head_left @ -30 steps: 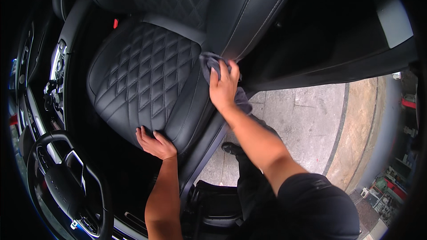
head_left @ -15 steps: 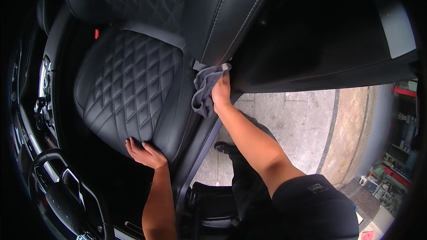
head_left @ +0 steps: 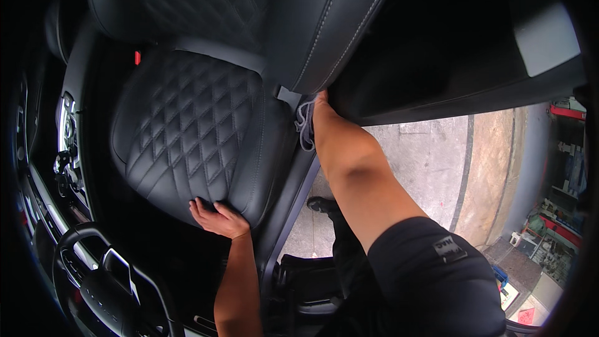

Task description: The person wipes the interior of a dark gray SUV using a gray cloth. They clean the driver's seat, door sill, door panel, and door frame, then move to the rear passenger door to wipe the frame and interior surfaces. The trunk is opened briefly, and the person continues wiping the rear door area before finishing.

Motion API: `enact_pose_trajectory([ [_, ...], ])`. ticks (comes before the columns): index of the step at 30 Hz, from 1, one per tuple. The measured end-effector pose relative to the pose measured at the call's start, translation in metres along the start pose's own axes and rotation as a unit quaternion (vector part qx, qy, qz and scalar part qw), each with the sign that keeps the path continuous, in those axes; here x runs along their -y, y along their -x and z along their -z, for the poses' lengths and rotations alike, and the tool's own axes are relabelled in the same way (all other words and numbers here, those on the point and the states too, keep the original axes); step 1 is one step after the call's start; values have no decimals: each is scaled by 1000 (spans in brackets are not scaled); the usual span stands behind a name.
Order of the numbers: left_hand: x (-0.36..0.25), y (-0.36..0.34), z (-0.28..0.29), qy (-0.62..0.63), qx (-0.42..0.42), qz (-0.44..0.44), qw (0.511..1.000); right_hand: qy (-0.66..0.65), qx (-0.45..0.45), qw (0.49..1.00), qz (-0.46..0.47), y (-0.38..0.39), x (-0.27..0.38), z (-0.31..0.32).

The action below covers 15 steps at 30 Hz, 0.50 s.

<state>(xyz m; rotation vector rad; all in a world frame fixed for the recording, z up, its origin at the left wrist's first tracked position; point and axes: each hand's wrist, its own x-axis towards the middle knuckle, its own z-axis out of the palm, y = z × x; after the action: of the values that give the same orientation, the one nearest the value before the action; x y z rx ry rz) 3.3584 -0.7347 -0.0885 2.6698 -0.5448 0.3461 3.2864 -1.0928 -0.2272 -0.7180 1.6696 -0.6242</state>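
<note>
A black leather car seat (head_left: 187,131) with diamond quilting fills the middle left. My left hand (head_left: 219,218) rests on the front edge of its cushion with the fingers spread. My right hand (head_left: 321,102) reaches into the narrow gap beside the lower backrest (head_left: 331,19), on the seat's door side. A crumpled grey cloth (head_left: 304,123) hangs against that hand and wrist. The right hand's fingers are hidden in the gap, so their grip is unclear.
A steering wheel (head_left: 87,231) is at the lower left, a red buckle (head_left: 137,57) beside the seat. A dark door sill (head_left: 293,200) borders pale paving (head_left: 418,168). The black pillar and rear interior (head_left: 449,37) lie upper right, cluttered shelves (head_left: 561,237) at far right.
My right hand has pushed further back beside the backrest, taking the cloth deeper and hiding its fingers. The right forearm reaches further up the view. My left hand stays on the cushion edge.
</note>
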Motion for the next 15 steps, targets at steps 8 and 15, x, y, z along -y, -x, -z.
enact_pose_trajectory([
  [8, 1, 2, -4, 17, -29, -8, 999, -192, 143, 969, -57, -2, -32, 27],
  [15, -3, -2, -4, 23, -36, -11, 999, -465, 444, 736, -213, 116, -122, 46],
])
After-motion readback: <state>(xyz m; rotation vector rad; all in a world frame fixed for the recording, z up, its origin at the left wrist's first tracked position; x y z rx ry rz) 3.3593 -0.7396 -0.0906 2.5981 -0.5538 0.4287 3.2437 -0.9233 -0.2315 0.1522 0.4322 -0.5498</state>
